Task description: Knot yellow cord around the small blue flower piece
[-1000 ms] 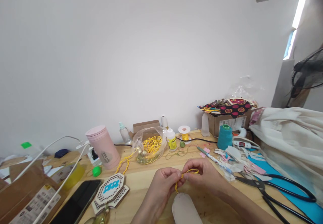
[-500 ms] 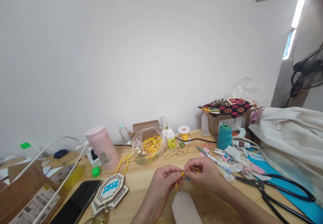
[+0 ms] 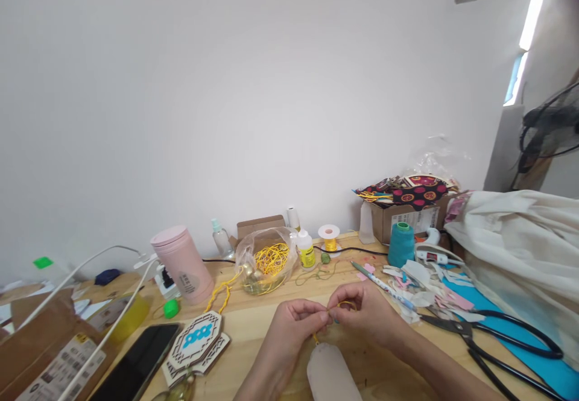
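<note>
My left hand [image 3: 296, 328] and my right hand [image 3: 362, 313] meet fingertip to fingertip at the front middle of the table. Both are closed in a pinch on a thin yellow cord [image 3: 347, 306], which loops out by the right fingers. The part of the cord between the fingertips is mostly hidden. A short length runs down from the left fingers to the top of a pale, flat tag-shaped piece [image 3: 332, 372] below the hands. A small bit of blue shows beneath the right fingertips.
Black-handled scissors [image 3: 470, 331] lie to the right beside paper scraps [image 3: 420, 277] and a pen [image 3: 384, 286]. Leftward are a decorated octagonal wooden piece [image 3: 199, 337], a phone [image 3: 138, 362] and a pink cup [image 3: 183, 265]. Behind stand a bag of yellow cord [image 3: 266, 262] and a glue bottle [image 3: 306, 250].
My fingertips have drawn closer over the cord, hiding the yellow knot that showed between them. The pale piece has shifted very slightly left.
</note>
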